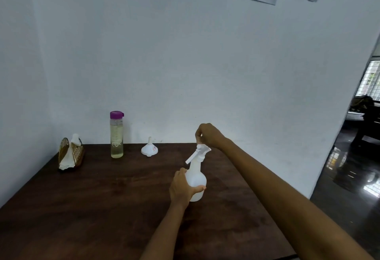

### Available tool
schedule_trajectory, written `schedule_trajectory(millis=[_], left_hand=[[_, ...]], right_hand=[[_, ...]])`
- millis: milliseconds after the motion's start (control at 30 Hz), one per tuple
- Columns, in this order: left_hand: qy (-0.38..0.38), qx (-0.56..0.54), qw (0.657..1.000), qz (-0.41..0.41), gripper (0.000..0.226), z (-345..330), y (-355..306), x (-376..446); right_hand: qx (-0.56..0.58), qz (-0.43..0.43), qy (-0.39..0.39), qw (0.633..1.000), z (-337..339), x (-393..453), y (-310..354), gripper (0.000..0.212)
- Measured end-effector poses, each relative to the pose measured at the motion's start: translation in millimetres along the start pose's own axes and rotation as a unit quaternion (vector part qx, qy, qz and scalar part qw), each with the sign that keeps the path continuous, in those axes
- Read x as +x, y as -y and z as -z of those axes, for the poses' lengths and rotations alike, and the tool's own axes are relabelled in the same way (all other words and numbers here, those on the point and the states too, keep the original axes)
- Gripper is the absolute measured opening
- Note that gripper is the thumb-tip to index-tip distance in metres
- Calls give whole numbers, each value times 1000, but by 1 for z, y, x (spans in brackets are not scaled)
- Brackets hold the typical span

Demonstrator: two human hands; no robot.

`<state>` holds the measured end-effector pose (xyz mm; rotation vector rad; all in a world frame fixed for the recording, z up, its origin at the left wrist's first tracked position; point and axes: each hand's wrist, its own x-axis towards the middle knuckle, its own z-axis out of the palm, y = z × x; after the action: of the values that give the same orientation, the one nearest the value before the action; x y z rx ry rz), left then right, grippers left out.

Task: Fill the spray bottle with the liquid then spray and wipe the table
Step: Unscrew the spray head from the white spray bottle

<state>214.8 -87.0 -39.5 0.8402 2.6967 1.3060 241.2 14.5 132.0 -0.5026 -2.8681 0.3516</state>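
Left to right on the table (82,208): a napkin holder (71,153) is standing by the wall, then a capped bottle (116,135) of pale liquid, then an upturned funnel (149,148). The left hand (182,186) is wrapping its fingers round the body of the spray bottle (196,179), near the table's middle. The right hand (208,135) is pinching the spray head from above. Risk: if the lower grip loosens during twisting, the light bottle may be tipping over.
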Motion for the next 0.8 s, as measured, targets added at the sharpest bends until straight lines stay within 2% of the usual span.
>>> schedule_trajectory(millis=[133, 233, 267, 333, 367, 433, 500, 600, 700, 733, 800], left_hand=[[0, 0, 1000, -4, 82, 0, 0, 0], [-1, 0, 1000, -6, 83, 0, 0, 0], [-1, -2, 1000, -5, 82, 0, 1, 0], [0, -5, 1000, -2, 82, 1, 2, 0], [2, -4, 1000, -1, 82, 1, 2, 1], [4, -4, 1000, -1, 83, 0, 2, 1], [1, -4, 1000, -3, 82, 0, 1, -1], [-6, -9, 1000, -6, 84, -1, 1, -3], [-6, -11, 1000, -5, 86, 0, -1, -4], [-5, -7, 1000, -6, 84, 1, -1, -3], [-3, -2, 1000, -6, 82, 1, -1, -3]], right_hand=[[39, -26, 20, 999, 0, -2, -5, 21], [57, -99, 4, 993, -6, -6, -6, 21], [33, -127, -8, 991, -7, -10, -6, 22], [-72, -155, -19, 985, -12, -16, -10, 41], [-88, -156, -9, 984, -14, -18, -11, 52], [27, -131, 61, 989, -18, -18, -11, 55], [143, -94, 109, 979, -21, -18, -5, 53], [167, -57, 105, 979, -22, -16, 4, 71], [187, -110, 147, 965, -12, -16, 10, 79], [178, -132, 158, 962, -5, -15, 10, 75], [150, -153, 169, 962, 10, -12, 8, 54]])
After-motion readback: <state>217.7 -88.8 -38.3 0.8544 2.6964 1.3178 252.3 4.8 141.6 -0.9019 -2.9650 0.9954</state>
